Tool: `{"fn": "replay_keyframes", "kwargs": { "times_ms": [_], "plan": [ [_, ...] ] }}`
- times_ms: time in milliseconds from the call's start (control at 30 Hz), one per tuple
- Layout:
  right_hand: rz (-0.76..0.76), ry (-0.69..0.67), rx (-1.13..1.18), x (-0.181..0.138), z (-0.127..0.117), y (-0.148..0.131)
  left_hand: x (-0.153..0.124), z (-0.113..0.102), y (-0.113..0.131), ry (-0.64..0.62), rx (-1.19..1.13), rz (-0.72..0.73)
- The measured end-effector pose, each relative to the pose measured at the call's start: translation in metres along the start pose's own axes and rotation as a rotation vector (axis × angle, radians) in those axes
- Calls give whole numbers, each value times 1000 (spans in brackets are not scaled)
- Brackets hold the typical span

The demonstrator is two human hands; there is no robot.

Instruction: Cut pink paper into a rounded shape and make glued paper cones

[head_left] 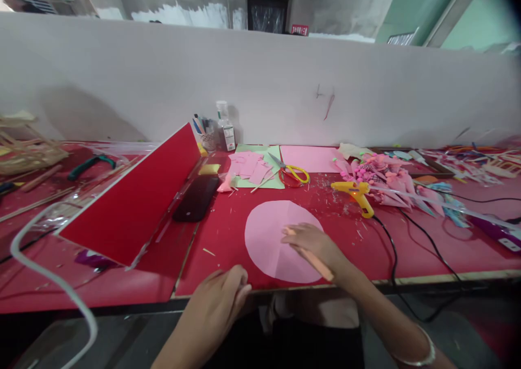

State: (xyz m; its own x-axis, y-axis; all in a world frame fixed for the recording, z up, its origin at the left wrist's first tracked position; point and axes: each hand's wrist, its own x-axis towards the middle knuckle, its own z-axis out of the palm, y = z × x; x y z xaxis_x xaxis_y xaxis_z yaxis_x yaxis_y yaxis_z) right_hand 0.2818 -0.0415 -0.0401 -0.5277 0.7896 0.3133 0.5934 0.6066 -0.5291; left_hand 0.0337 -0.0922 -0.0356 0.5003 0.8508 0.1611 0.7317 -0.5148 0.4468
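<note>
A pink paper circle (266,239) lies flat on the red table (228,233) near its front edge. My right hand (311,244) rests on the circle's right half, fingers closed around a pale orange stick (315,261) that points toward the circle's centre. My left hand (222,296) sits at the table's front edge just left of the circle, fingers loosely curled, holding nothing that I can see.
A yellow glue gun (356,192) with a black cord lies right of the circle. Scissors (291,172), pink paper scraps (248,165), a black phone (196,198), a tilted red board (138,195), a pen cup (205,133), a bottle (225,127) and pink craft pieces (386,176) sit behind.
</note>
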Motion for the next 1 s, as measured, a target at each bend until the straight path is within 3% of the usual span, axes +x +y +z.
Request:
{"fn": "replay_keyframes", "kwargs": {
  "times_ms": [67, 133, 333, 567, 700, 933, 1000],
  "plan": [
    [-5, -106, -77, 2, 20, 9, 4, 7, 5, 10, -36, 25],
    [19, -128, -101, -2, 30, 15, 8, 18, 6, 54, -43, 43],
    [118, -80, -122, -15, 24, 14, 31, 56, 1, 235, 89, 12],
    [269, 129, 321, 22, -2, 17, 59, 64, 2, 180, 211, -55],
    [328, 228, 483, 58, 5, 24, 68, 66, 3, 175, 218, -105],
    [458, 8, 803, 85, 33, 41, 71, 70, -1, 277, 172, -71],
    [491, 14, 831, 84, 36, 45, 71, 69, -1, 280, 152, -77]
  ]
}}
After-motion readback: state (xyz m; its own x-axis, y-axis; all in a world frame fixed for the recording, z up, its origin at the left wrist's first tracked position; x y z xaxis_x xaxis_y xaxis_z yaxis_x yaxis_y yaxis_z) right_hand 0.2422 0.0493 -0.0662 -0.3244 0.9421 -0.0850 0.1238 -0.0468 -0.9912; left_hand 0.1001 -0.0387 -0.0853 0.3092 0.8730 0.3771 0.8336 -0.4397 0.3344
